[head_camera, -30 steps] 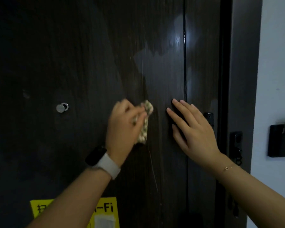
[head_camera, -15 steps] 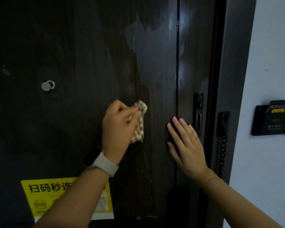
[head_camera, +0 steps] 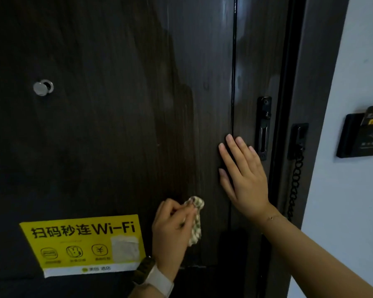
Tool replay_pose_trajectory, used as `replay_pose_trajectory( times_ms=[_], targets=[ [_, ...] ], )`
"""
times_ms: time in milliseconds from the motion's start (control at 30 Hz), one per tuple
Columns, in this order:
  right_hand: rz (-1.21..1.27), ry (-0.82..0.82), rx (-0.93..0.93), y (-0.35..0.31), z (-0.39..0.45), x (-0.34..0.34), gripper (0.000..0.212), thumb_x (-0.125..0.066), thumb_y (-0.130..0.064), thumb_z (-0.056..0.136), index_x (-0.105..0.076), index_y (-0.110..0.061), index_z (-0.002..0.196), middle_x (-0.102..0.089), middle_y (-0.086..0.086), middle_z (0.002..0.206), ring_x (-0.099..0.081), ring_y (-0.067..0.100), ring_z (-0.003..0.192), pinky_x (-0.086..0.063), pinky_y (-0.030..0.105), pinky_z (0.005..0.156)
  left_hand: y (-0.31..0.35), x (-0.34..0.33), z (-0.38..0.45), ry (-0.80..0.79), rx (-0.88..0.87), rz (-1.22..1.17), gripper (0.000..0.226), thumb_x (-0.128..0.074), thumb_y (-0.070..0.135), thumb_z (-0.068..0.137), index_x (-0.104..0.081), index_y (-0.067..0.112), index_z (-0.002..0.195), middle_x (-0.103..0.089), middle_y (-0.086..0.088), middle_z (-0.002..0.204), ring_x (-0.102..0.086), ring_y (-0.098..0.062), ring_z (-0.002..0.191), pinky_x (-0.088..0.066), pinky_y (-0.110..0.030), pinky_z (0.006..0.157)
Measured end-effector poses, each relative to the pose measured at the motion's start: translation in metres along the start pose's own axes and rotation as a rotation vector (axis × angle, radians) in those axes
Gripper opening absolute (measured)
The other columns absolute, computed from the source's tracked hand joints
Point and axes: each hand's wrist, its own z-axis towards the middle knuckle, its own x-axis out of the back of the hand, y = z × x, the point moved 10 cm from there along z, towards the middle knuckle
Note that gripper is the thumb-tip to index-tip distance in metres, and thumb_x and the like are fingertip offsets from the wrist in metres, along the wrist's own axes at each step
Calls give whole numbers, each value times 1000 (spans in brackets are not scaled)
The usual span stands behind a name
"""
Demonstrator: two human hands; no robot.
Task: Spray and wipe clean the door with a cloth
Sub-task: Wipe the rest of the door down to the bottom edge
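Dark wood door [head_camera: 116, 125]: left hand [head_camera: 172, 231] bunches the checked cloth [head_camera: 196, 220], right hand [head_camera: 243, 179] braces flat with straight fingers; better wipe in overlapping downward strokes, skirting the yellow sticker [head_camera: 84, 244].

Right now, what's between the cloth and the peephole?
Head view: only bare dark door between cloth and peephole; the yellow Wi-Fi sticker sits below that line.
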Motion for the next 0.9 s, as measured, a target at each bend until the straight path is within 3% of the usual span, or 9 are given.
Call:
replay_pose_trajectory(
  times_ms=[100,233,467,567,667,767,900],
  targets=[
    [-4,3,-3,0,0,-1,50,-43,-27,101,-32,-10,147,-26,8,156,-12,19,149,-12,37,122,20,22,59,107,-39,-17,18,-65,25,86,-75,10,88,-52,1,79,-51,-13,71,-48,-36,63],
    [0,10,-2,0,-2,-1,50,-42,-27,102,-32,-10,148,-26,8,156,-14,20,149,-13,37,122,46,41,111,223,-102,45,14,-68,20,86,-74,11,94,-55,-2,81,-53,-16,75,-49,-42,68],
    [8,19,2,0,-2,1,51,-44,-26,101,-31,-10,148,-25,9,155,-17,21,147,-12,37,122,7,-7,-16,47,-77,149,12,-64,22,85,-74,17,83,-47,6,78,-44,-13,71,-43,-44,61],
    [6,13,1,-1,-2,2,51,-44,-27,101,-31,-10,148,-26,8,155,-17,21,147,-13,38,122,17,-11,-1,1,-114,94,15,-63,24,86,-74,15,82,-49,5,77,-46,-13,70,-42,-43,63],
    [17,9,4,0,-1,2,50,-44,-26,102,-33,-9,148,-27,10,155,-18,22,147,-14,39,122,47,19,84,145,-126,73,18,-62,24,86,-73,10,87,-55,-3,80,-49,-15,74,-47,-41,69],
    [26,10,4,0,-1,1,49,-44,-25,101,-34,-9,147,-28,10,155,-17,21,147,-13,38,122,69,43,149,277,-113,6,13,-69,19,84,-73,10,93,-53,2,84,-51,-11,78,-50,-37,78],
    [40,-4,17,1,-3,0,50,-43,-23,101,-32,-10,148,-26,9,156,-15,20,148,-13,38,122,60,33,121,267,-85,50,14,-69,18,85,-73,12,98,-52,5,86,-48,-8,80,-42,-27,82]
  ],
)
